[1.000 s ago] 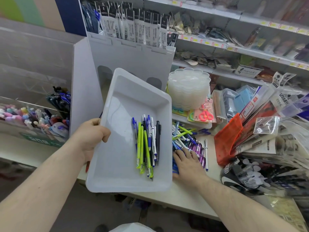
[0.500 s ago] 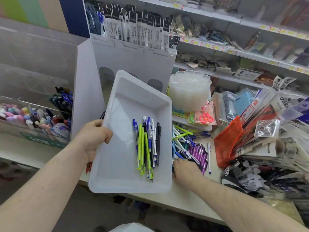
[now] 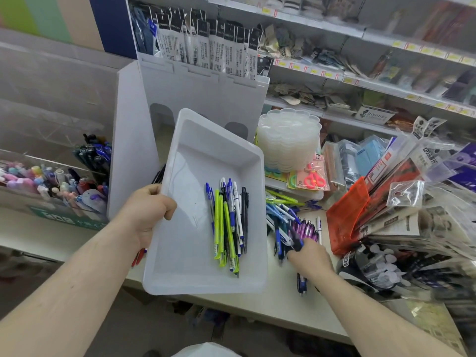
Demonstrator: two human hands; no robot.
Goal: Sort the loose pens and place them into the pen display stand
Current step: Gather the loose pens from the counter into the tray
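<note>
Overhead, shop shelves run along the back wall, crowded with packaged goods and small yellow price tags too blurred to read. Below them a pale desk carries the work. At its back stands a tall white display stand, its top row filled with black-and-white refill packets whose print is too small to make out. To the left sits a clear box of pastel and dark pens. On the right, a heap of bagged stationery leans over an orange pouch, and one cardboard box on the shelf reads "HORSE".

One white tray is held tilted above the desk's front edge. The left hand grips its left rim, fingers curled over the edge. Along the tray's right side lies a bunch of sorted pens, roughly a dozen: three lime green, several blue-and-white, two black. A stack of clear round lids stands behind, beside one pair of pink scissors in a packet.

The loose pens, blue, green and purple, lie scattered on the desk just right of the tray. The right hand is down among them, fingers closed around a few dark pens.
</note>
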